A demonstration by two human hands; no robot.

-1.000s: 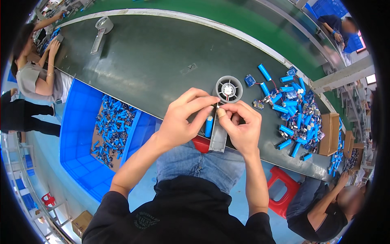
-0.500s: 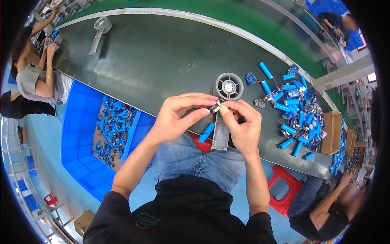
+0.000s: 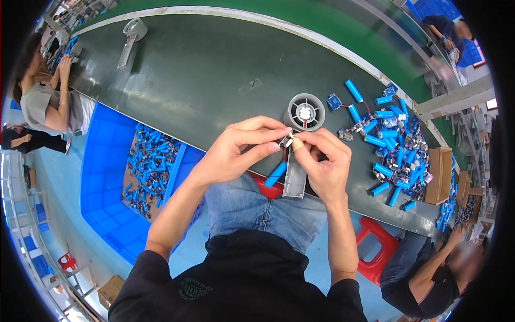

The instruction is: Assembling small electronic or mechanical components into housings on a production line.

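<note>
The seated person works at the near edge of a dark conveyor table (image 3: 204, 80). The left hand (image 3: 236, 153) and the right hand (image 3: 322, 161) meet above the lap, fingertips pinched together on a small circuit board (image 3: 286, 141). Both grips are narrow: the left thumb and forefinger close on the board from the left, the right thumb and forefinger from the right. A blue cylindrical battery cell (image 3: 276, 174) hangs just below the board, tilted, its lower end toward the left. A grey fan handle housing (image 3: 296, 174) sits upright between the hands; the right palm and lower fingers wrap it.

Just beyond the hands, on the table, lies a round grey fan head (image 3: 304, 112). To its right a loose heap of blue battery cells with boards (image 3: 394, 142) is spread along the table, with a small cardboard box (image 3: 440, 174) at its right end. A second grey fan body (image 3: 130, 35) lies far left on the table.

Left of the person stands a blue plastic crate (image 3: 107, 155) holding more blue cells. A red stool (image 3: 375, 247) is at near right. Another worker (image 3: 51, 104) sits at far left, a third (image 3: 429, 268) at near right.
</note>
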